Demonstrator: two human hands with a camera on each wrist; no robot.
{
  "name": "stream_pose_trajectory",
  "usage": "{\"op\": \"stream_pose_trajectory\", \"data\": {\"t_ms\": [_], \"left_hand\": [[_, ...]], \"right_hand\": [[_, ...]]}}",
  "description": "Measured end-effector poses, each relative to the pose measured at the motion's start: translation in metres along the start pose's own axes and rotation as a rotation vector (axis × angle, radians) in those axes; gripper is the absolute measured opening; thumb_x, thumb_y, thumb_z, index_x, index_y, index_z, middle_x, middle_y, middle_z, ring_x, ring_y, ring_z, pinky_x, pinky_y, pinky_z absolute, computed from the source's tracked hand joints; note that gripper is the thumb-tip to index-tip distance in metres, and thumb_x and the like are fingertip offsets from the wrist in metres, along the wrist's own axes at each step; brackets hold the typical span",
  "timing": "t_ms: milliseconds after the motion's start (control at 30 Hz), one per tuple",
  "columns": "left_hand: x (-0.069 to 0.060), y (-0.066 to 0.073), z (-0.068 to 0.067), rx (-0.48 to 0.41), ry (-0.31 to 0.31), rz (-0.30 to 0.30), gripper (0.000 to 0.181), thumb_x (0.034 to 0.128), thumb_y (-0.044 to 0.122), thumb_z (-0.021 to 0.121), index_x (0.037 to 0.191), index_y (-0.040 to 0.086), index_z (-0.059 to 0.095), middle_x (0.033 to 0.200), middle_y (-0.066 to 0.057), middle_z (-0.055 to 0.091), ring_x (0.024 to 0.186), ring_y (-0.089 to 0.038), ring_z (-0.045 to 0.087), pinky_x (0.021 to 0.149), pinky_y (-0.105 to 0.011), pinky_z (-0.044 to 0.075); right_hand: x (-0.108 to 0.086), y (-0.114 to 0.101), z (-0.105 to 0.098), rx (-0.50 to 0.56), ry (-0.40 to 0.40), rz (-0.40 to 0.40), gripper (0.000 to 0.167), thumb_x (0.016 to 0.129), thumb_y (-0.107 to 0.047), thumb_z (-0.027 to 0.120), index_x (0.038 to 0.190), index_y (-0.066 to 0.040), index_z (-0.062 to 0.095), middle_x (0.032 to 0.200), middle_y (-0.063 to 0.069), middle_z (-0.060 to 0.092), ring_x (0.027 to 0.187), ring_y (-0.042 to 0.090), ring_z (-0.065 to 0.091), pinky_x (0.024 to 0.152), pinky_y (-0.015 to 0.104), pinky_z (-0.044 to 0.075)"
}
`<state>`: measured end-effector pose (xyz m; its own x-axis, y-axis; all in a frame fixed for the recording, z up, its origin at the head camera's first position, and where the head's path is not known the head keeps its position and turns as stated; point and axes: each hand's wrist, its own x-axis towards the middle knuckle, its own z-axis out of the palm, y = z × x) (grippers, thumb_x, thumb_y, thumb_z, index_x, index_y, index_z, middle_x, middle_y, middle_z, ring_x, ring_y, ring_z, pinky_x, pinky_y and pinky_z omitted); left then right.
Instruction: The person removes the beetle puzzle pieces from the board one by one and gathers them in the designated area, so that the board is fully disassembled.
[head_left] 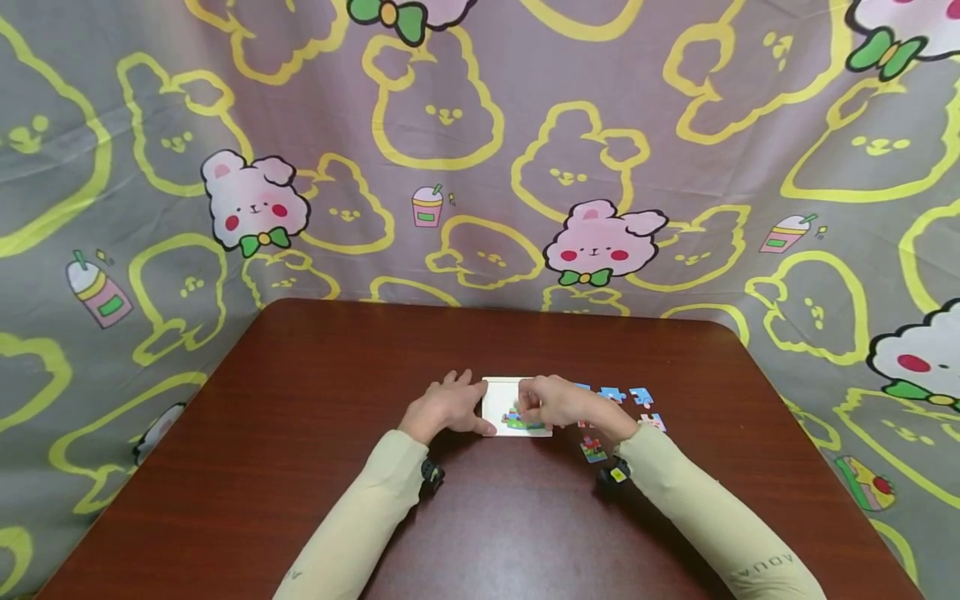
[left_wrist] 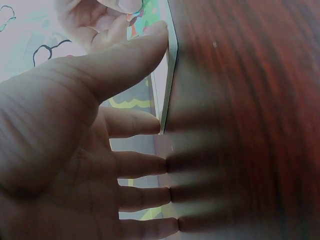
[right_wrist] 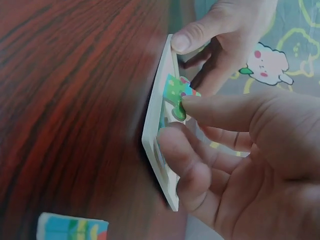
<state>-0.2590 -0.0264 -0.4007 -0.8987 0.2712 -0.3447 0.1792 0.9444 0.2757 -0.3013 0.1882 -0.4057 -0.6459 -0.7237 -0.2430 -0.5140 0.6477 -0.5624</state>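
Observation:
A white puzzle tray [head_left: 498, 395] lies on the table, with colourful pieces in its lower part. My left hand [head_left: 447, 406] is at its left side, fingers spread and fairly straight; in the left wrist view the thumb [left_wrist: 132, 57] rests on the tray's near edge and the other fingertips reach the table. Over the tray, my right hand [head_left: 557, 402] pinches a green puzzle piece [right_wrist: 173, 94] with thumb and curled fingers. That piece is tilted in the right wrist view, and the fingers partly hide it and the pieces underneath.
Several loose puzzle pieces lie right of the tray, among them a blue one [head_left: 611, 395], a pink one [head_left: 654, 421] and a red-green one [head_left: 593, 450] near the right wrist. The brown table [head_left: 300, 467] meets a patterned curtain [head_left: 465, 108] at the back.

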Motion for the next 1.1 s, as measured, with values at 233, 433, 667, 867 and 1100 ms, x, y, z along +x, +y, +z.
{"op": "stream_pose_trajectory", "data": {"t_ms": [233,433,667,867,1100], "left_hand": [[0.001,-0.001,0.0,0.022,0.009,0.0,0.085,0.0846,0.055,0.07,0.153,0.018,0.035,0.162,-0.017,0.024,0.15,-0.04,0.019,0.118,-0.056,0.025],[0.001,-0.001,0.001,0.036,0.008,0.004,0.085,0.0844,0.054,0.07,0.153,0.017,0.037,0.161,-0.017,0.026,0.149,-0.04,0.021,0.118,-0.056,0.026],[0.0,0.0,0.0,0.033,-0.008,0.007,0.085,0.0862,0.054,0.068,0.154,0.017,0.034,0.162,-0.017,0.022,0.15,-0.041,0.017,0.119,-0.056,0.024],[0.0,0.0,0.0,0.026,-0.018,0.009,0.086,0.0862,0.055,0.068,0.155,0.018,0.032,0.163,-0.016,0.02,0.151,-0.041,0.015,0.12,-0.056,0.022],[0.001,-0.001,0.0,0.028,-0.019,0.004,0.085,0.0865,0.056,0.067,0.155,0.019,0.032,0.164,-0.016,0.019,0.151,-0.04,0.014,0.12,-0.056,0.022]], "right_hand": [[-0.002,0.001,-0.007,0.086,-0.006,-0.052,0.015,0.093,-0.015,0.067,0.083,-0.011,0.056,0.073,0.008,0.066,0.055,0.029,0.066,0.045,0.027,0.046],[-0.012,0.008,-0.016,0.095,0.003,-0.063,0.017,0.094,-0.021,0.067,0.083,-0.014,0.055,0.069,0.012,0.065,0.059,0.029,0.067,0.045,0.027,0.046],[-0.029,0.018,-0.026,0.132,0.019,-0.09,0.015,0.095,-0.017,0.065,0.085,-0.013,0.056,0.071,0.008,0.065,0.064,0.029,0.068,0.05,0.029,0.05],[-0.041,0.028,-0.033,0.144,0.018,-0.072,0.013,0.094,-0.017,0.067,0.086,-0.014,0.058,0.076,0.01,0.066,0.064,0.033,0.066,0.051,0.028,0.05],[-0.056,0.039,-0.041,0.152,0.018,-0.072,0.008,0.094,-0.014,0.066,0.09,-0.012,0.059,0.078,0.018,0.065,0.063,0.037,0.062,0.052,0.032,0.052]]}}
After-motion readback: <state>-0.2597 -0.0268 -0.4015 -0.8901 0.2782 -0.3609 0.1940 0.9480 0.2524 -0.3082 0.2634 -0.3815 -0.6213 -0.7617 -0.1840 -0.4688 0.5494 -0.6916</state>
